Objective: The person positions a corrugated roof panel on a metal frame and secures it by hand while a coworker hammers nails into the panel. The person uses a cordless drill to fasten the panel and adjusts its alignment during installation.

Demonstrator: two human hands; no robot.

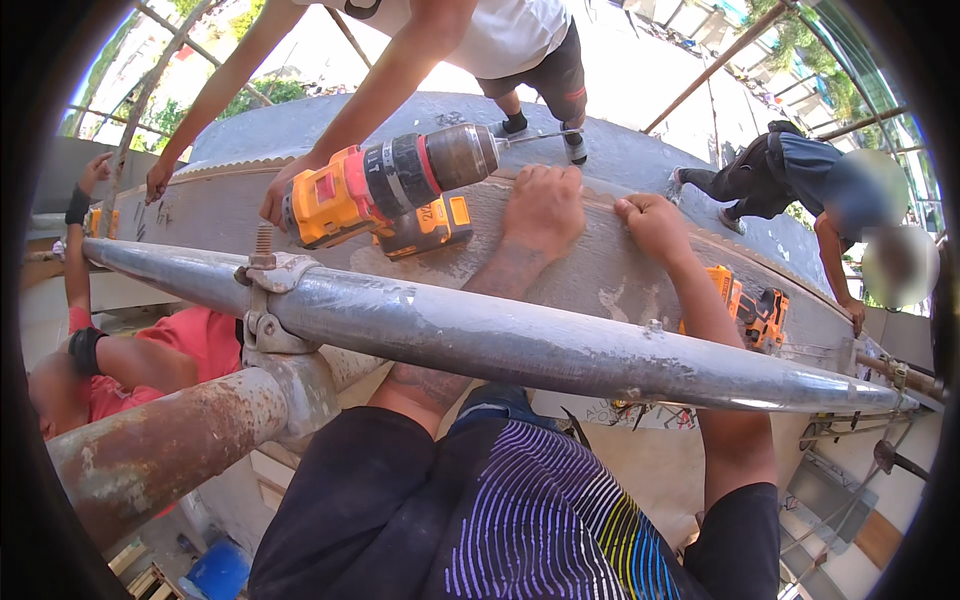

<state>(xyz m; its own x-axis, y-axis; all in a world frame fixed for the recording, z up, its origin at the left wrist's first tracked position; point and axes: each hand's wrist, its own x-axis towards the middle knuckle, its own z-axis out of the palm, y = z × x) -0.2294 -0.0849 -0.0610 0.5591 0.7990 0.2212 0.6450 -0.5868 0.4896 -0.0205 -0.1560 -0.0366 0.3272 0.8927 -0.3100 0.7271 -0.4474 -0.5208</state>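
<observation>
My left hand (545, 207) is closed, knuckles up, over a long strip with a wavy edge (600, 196) that runs along the far side of a grey ledge (590, 272). My right hand (653, 228) grips the same strip a little to the right, thumb on top; its other fingers are partly hidden. Left of my left hand is a yellow and black cordless drill (375, 185), its long bit pointing right past my knuckles. A co-worker's hand (280, 195) is behind that drill; I cannot tell whether it holds it. Beyond my right forearm lies an orange cordless tool (760, 318).
A metal scaffold pipe (480, 325) crosses above my forearms, joined by a clamp (270, 285) to a rusty pipe (180, 440). A person in a white shirt (510, 35) stands across the ledge. Other people are at right (810, 185) and lower left (165, 360).
</observation>
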